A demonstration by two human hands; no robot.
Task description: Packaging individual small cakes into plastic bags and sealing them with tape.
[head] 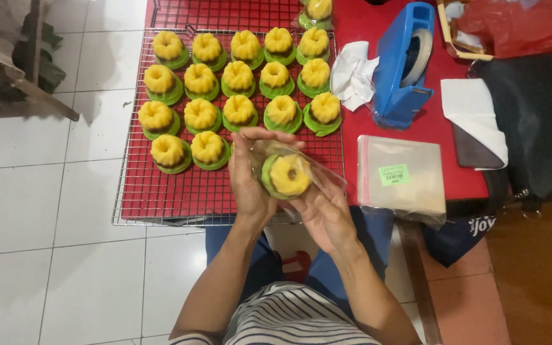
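Head view is showing both hands working over the near edge of a wire cooling rack (161,204). Left hand (250,176) and right hand (324,211) are each closing their grip on a yellow-and-green moulded cake (287,176), which is sitting inside a clear plastic bag (317,176) between the palms. Rows of matching cakes (237,76) are standing on the rack. Beside it, on the red counter (359,19), a stack of clear bags (400,172) and a blue tape dispenser (404,64) are lying.
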